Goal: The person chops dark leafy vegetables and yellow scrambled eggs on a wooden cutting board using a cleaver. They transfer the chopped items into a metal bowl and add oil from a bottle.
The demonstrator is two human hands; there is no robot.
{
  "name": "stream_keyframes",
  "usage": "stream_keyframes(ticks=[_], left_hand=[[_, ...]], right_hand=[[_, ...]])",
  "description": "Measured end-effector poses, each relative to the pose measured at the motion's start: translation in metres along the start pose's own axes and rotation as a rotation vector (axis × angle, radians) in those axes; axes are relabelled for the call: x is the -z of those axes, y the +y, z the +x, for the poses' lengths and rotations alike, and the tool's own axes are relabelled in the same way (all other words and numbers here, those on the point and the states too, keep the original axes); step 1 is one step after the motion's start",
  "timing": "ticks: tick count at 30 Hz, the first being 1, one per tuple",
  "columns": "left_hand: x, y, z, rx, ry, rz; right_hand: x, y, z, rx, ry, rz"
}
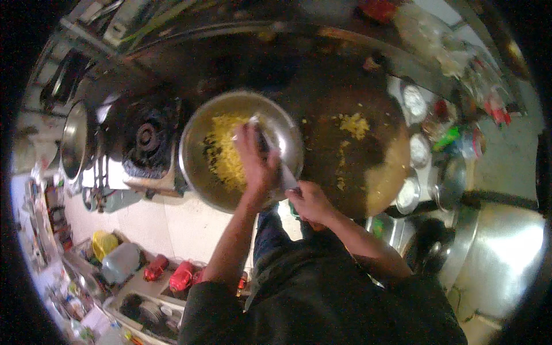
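A wide metal bowl (196, 172) holds a heap of finely chopped yellow food (228, 151) with some dark bits on its left side. My right hand (312, 200) grips the handle of a broad-bladed knife (286, 174), just outside the bowl's lower right rim. The blade slants up and left over the bowl. My left hand (254, 159) is inside the bowl's outline, palm down beside the blade, thumb spread from the fingers; whether it touches the blade is blurred. Right of the bowl, a round wooden chopping board (386, 185) carries a small pile of yellow bits (354, 125) and scattered crumbs.
To the left are a blackened gas burner (146, 138) and a metal pan (74, 140). Small bowls of white stuff (407, 194) line the board's right side, near a green-topped container (448, 138). Red bundles (181, 276) and a large plastic bottle (122, 262) sit lower left.
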State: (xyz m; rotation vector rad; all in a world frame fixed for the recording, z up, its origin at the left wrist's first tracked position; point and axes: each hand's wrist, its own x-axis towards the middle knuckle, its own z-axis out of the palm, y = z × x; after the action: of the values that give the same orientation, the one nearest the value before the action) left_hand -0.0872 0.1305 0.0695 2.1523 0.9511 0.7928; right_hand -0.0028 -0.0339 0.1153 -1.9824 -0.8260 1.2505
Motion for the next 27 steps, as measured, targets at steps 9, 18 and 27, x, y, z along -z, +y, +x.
stream_keyframes(ticks=[9,18,27], left_hand=[[0.052,-0.122,-0.026,0.085,0.114,0.325],[0.049,-0.073,-0.085,0.068,0.044,0.090],[0.010,-0.009,-0.072,-0.112,-0.157,0.264]], right_hand=[[0.111,0.102,-0.053,-0.304,0.187,0.310],[0.224,0.225,-0.125,-0.326,0.961,0.562],[0.113,0.311,-0.155,-0.408,1.206,0.515]])
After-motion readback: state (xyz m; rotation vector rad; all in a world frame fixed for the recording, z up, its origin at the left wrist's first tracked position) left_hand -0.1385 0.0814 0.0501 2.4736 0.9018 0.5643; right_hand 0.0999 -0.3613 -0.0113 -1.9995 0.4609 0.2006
